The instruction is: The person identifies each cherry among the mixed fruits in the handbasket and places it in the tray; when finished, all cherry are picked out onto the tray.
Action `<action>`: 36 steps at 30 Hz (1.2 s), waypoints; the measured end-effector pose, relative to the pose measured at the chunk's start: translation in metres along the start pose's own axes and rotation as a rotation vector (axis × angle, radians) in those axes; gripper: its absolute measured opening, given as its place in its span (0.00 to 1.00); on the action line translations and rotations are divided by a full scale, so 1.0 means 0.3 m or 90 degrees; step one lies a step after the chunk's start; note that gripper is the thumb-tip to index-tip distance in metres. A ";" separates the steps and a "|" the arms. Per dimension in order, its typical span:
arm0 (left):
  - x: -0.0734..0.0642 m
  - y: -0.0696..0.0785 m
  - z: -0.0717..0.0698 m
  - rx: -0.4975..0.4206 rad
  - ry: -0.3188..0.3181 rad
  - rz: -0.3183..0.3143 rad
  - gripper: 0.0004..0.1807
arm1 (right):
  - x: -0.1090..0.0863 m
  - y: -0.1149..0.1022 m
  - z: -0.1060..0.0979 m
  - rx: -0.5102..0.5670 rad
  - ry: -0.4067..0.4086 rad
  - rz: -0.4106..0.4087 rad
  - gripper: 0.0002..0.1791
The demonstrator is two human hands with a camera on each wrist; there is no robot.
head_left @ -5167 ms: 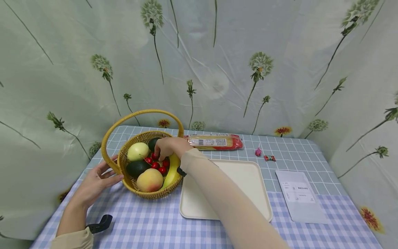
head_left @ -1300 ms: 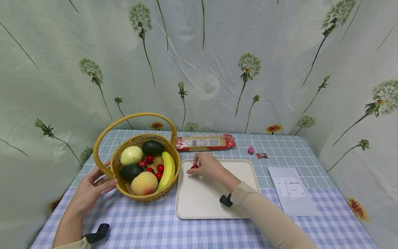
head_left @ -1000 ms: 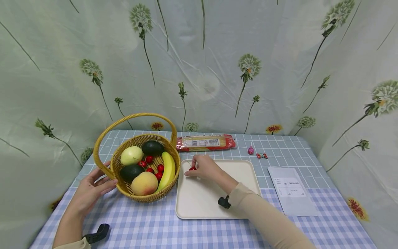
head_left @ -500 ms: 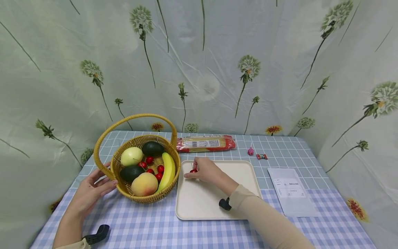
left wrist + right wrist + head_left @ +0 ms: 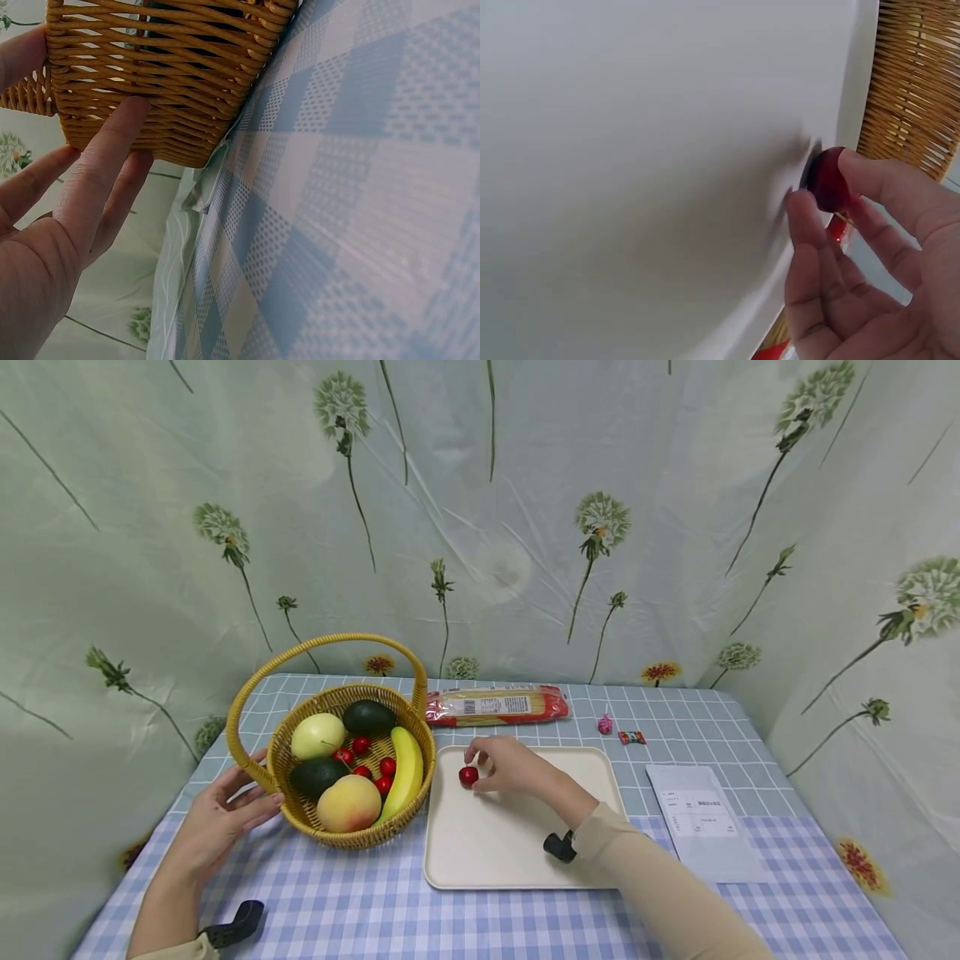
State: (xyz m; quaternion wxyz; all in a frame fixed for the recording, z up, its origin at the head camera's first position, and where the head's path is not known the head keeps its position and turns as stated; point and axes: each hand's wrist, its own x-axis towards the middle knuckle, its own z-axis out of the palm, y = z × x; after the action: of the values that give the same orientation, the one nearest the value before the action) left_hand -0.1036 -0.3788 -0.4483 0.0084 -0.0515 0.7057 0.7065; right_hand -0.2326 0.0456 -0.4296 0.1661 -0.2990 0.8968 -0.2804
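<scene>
One glossy, round cherry (image 5: 468,777) adjoins right-hand fingers (image 5: 805,223).

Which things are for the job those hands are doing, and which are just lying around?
Probably for the job:
cherry at the right hand
tray beneath it
fruit basket the left hand touches

Probably just lying around:
noodle packet
lollipop
wrapped sweet
pale pouch

Hands (image 5: 508,767): two
Basket (image 5: 352,840): one
Tray (image 5: 495,843): one
Cherries (image 5: 468,777): six in sight, five in basket, one on tray
Avocados (image 5: 369,717): two
Banana (image 5: 406,774): one
Peach (image 5: 348,804): one
Pale green fruit (image 5: 316,737): one
Spaghetti pack (image 5: 497,706): one
Lollipop (image 5: 604,724): one
Wrapped candy (image 5: 632,737): one
Flat pouch (image 5: 705,827): one
</scene>
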 end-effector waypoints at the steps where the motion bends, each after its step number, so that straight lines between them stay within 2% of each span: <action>1: 0.000 0.000 0.000 -0.001 0.000 0.001 0.46 | 0.002 0.003 0.003 0.004 -0.004 -0.010 0.18; 6: -0.001 0.000 0.002 -0.007 -0.004 0.012 0.45 | 0.013 0.006 0.018 0.012 -0.006 -0.044 0.15; 17: -0.003 -0.002 0.002 -0.015 -0.008 0.016 0.45 | 0.049 -0.019 0.042 -0.007 -0.010 -0.069 0.14; 24: -0.008 -0.006 0.001 -0.010 -0.009 0.013 0.45 | 0.049 -0.032 0.052 -0.001 -0.018 -0.079 0.14; 36: -0.004 -0.002 0.002 -0.006 -0.005 0.016 0.45 | 0.030 -0.067 -0.009 -0.015 -0.002 -0.057 0.17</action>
State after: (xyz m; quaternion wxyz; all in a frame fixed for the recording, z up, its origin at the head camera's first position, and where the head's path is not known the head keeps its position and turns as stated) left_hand -0.1025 -0.3782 -0.4487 0.0018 -0.0400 0.7030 0.7100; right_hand -0.2318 0.0277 -0.4166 0.1514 -0.3416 0.8854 -0.2766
